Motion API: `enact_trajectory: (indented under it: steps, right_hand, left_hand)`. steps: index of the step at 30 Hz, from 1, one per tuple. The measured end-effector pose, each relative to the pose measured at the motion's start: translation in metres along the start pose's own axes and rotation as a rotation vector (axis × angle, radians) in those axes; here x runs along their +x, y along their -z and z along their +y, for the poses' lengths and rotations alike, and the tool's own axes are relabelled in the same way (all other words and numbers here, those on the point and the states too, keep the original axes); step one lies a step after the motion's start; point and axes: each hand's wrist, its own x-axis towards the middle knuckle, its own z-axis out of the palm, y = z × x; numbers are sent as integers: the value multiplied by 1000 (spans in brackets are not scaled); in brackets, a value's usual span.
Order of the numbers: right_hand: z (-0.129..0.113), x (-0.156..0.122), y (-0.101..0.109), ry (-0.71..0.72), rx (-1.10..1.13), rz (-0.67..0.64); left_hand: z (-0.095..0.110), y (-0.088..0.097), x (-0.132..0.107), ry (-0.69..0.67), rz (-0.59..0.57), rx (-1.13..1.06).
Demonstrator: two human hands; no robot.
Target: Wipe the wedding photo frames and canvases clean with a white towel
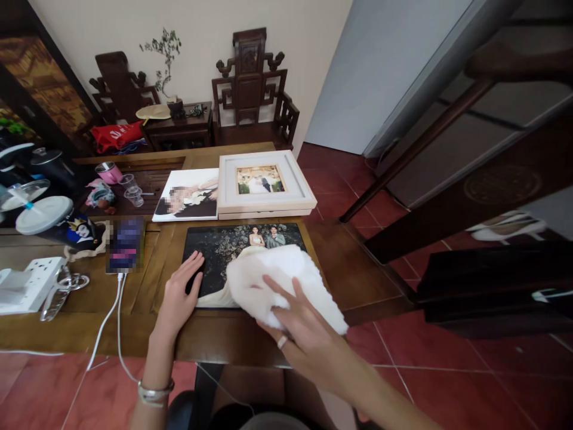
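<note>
A dark wedding photo panel [215, 251] lies flat near the front edge of the wooden table. My left hand [181, 289] rests on its left edge, fingers stretched out flat and holding nothing. A fluffy white cloth [286, 263] covers the panel's lower right part and hangs past its right edge. On top of the cloth is my right hand [298, 319], with its fingers pressed into the fabric. Part of the picture is hidden beneath the cloth. Behind the panel are a white-edged photo print [203, 200] and a pale framed wedding photo [228, 203] on a flat box.
Left on the table [156, 334] are a phone [128, 245] with white cables, a power strip [33, 286], a clear hair claw [58, 295], a lidded cup [45, 216] and a pink cup [108, 173]. A dark wooden chair [447, 203] stands close on the right.
</note>
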Motion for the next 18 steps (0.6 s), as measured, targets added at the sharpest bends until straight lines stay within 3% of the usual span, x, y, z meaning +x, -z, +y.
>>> enact_trajectory:
  steps: [3, 8, 12, 18]
  right_hand:
    - [-2, 0, 0, 1, -6, 29]
    - [21, 41, 10, -65, -141, -43]
    - [41, 65, 19, 46, -252, -111]
    - [60, 57, 27, 227, -304, -141]
  left_hand:
    - [0, 0, 1, 2, -3, -2]
    - [-1, 1, 1, 3, -11, -21]
    - [-2, 1, 0, 4, -10, -23]
    - [-3, 1, 0, 5, -1, -21]
